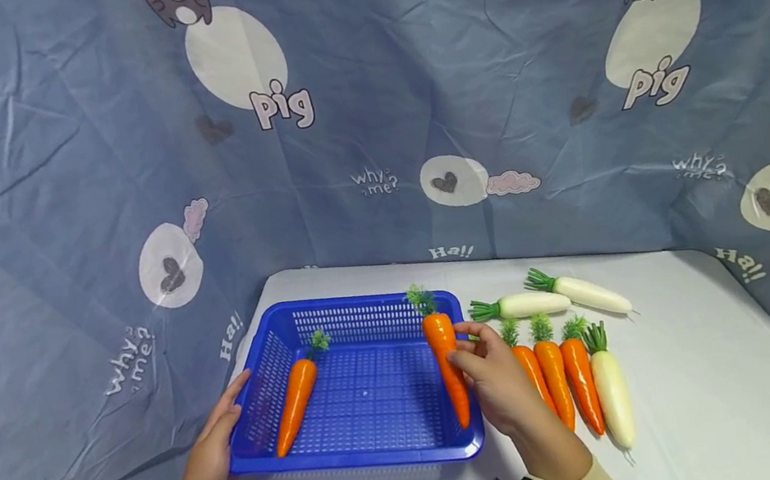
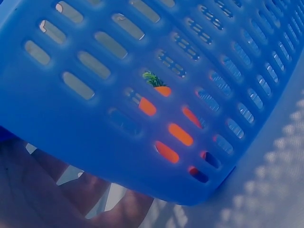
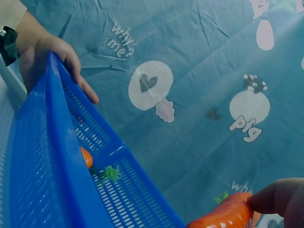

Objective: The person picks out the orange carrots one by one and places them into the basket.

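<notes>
My right hand (image 1: 498,376) pinches an orange toy carrot (image 1: 437,340) between thumb and fingers, its leafy green top pointing away from me. This carrot (image 3: 228,213) is over the right side of a blue plastic basket (image 1: 358,461); whether it touches the basket I cannot tell. Inside on the left lies a second carrot (image 1: 297,402), which shows through the slots in the left wrist view. With fairly straight fingers my left hand (image 1: 214,444) rests against the outside of the basket's left wall.
Right of the basket, 3 more carrots (image 1: 554,372) lie side by side, one partly behind my right hand. A white radish (image 1: 613,397) lies beside them, and 2 others (image 1: 532,303) lie farther back. A printed blue cloth (image 1: 368,126) hangs behind the white table (image 1: 702,358).
</notes>
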The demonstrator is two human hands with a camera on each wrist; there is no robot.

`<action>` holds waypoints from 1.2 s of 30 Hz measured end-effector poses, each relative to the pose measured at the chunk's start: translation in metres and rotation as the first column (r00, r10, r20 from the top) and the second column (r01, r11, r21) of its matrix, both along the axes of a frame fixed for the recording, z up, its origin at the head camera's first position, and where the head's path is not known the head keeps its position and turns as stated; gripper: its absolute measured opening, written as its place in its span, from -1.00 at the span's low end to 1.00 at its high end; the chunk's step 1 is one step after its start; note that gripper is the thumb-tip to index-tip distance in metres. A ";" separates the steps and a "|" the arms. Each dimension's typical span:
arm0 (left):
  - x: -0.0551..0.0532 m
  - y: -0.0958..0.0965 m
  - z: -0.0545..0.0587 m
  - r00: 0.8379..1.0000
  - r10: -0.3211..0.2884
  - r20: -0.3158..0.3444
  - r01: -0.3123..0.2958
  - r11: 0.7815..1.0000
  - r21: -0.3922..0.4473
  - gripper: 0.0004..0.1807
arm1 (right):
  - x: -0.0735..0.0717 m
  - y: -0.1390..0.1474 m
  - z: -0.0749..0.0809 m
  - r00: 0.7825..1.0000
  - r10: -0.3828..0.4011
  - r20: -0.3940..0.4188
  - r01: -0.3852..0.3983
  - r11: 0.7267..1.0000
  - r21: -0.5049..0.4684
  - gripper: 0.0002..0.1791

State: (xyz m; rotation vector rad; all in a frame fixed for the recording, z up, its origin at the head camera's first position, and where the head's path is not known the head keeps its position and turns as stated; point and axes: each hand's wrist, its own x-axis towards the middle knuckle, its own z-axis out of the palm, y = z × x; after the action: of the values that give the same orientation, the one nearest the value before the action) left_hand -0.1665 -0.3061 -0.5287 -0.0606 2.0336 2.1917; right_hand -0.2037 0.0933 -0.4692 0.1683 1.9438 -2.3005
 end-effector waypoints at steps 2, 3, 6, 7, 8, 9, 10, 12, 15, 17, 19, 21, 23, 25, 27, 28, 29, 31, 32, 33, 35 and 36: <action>0.000 0.001 0.000 1.000 0.004 0.006 -0.004 1.000 -0.007 -0.42 | -0.001 -0.001 0.001 1.000 0.005 -0.010 -0.005 1.000 0.004 -0.52; 0.000 0.001 0.000 1.000 0.008 0.010 -0.008 1.000 -0.011 -0.42 | -0.002 -0.001 0.001 1.000 0.010 -0.017 -0.010 1.000 0.006 -0.52; -0.001 0.002 0.000 0.999 0.024 0.027 -0.023 1.000 -0.019 -0.42 | -0.002 -0.004 0.001 0.999 0.021 -0.029 -0.021 1.000 0.000 -0.51; -0.001 0.003 0.000 0.999 0.026 0.030 -0.025 0.999 -0.023 -0.42 | -0.002 -0.005 0.001 0.999 0.027 -0.033 -0.027 1.000 0.000 -0.51; -0.001 0.003 0.000 0.999 0.029 0.034 -0.028 0.999 -0.022 -0.42 | -0.002 -0.006 0.001 0.999 0.031 -0.034 -0.031 1.000 -0.002 -0.51; -0.002 0.003 0.000 0.999 0.029 0.035 -0.028 0.999 -0.022 -0.42 | -0.002 -0.008 0.001 0.999 0.035 -0.037 -0.035 0.999 -0.006 -0.51; -0.002 0.003 -0.001 0.999 0.027 0.036 -0.026 0.999 -0.021 -0.42 | -0.002 -0.009 0.001 0.999 0.038 -0.039 -0.039 0.999 -0.015 -0.51; -0.003 0.002 -0.002 0.999 0.022 0.034 -0.022 1.000 -0.022 -0.42 | -0.002 -0.012 0.001 0.998 0.043 -0.042 -0.045 0.999 -0.026 -0.51; -0.003 0.002 -0.003 0.999 0.019 0.032 -0.018 1.000 -0.020 -0.42 | -0.002 -0.016 0.001 0.998 0.048 -0.046 -0.050 0.998 -0.040 -0.51; -0.003 0.001 -0.003 0.999 0.018 0.034 -0.018 1.000 -0.016 -0.42 | -0.002 -0.018 0.001 0.998 0.050 -0.045 -0.052 0.998 -0.046 -0.52; -0.003 0.001 -0.003 0.999 0.018 0.036 -0.017 1.000 -0.015 -0.42 | -0.002 -0.020 0.002 0.998 0.053 -0.045 -0.055 0.997 -0.046 -0.52; -0.003 0.001 -0.003 0.999 0.018 0.041 -0.017 1.000 -0.013 -0.42 | -0.002 -0.023 0.003 0.998 0.054 -0.042 -0.056 0.997 -0.045 -0.52; -0.003 0.000 -0.003 0.999 0.018 0.040 -0.017 1.000 -0.012 -0.42 | -0.003 -0.025 0.004 0.997 0.059 -0.044 -0.061 0.997 -0.043 -0.51; -0.003 0.000 -0.002 0.999 0.017 0.036 -0.017 1.000 -0.007 -0.42 | -0.004 -0.027 0.004 0.997 0.065 -0.044 -0.067 0.997 -0.041 -0.50; -0.003 0.000 -0.002 1.000 0.013 0.027 -0.013 1.000 0.002 -0.42 | -0.005 -0.030 0.004 0.996 0.071 -0.045 -0.073 0.996 -0.041 -0.51; -0.003 -0.001 -0.002 1.000 0.012 0.023 -0.012 1.000 0.004 -0.42 | -0.005 -0.032 0.003 0.996 0.076 -0.043 -0.078 0.996 -0.040 -0.50; -0.002 -0.001 -0.002 1.000 0.011 0.020 -0.011 1.000 0.007 -0.42 | -0.005 -0.033 0.003 0.996 0.080 -0.040 -0.082 0.996 -0.037 -0.50; -0.002 -0.002 -0.001 1.000 0.007 0.013 -0.008 1.000 0.010 -0.42 | -0.005 -0.037 0.003 0.995 0.091 -0.037 -0.092 0.995 -0.032 -0.50; -0.002 -0.002 -0.001 1.000 0.005 0.011 -0.005 1.000 0.014 -0.42 | -0.005 -0.039 0.002 0.995 0.097 -0.035 -0.098 0.995 -0.032 -0.50; -0.002 -0.002 -0.001 1.000 0.003 0.009 -0.003 1.000 0.012 -0.42 | -0.005 -0.040 0.002 0.994 0.105 -0.034 -0.106 0.994 -0.030 -0.49; -0.002 -0.002 0.000 1.000 0.004 0.013 -0.004 1.000 0.004 -0.41 | -0.005 -0.043 0.002 0.992 0.119 -0.037 -0.120 0.992 -0.029 -0.48; -0.002 -0.001 0.000 1.000 0.004 0.015 -0.004 1.000 -0.001 -0.41 | -0.005 -0.045 0.002 0.991 0.124 -0.040 -0.126 0.992 -0.032 -0.48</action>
State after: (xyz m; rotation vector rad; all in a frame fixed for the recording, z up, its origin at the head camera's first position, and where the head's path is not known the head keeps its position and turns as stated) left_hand -0.1684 -0.3076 -0.5286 -0.0816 2.0278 2.1864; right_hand -0.2086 0.0486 -0.4670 -0.0006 1.8729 -2.2705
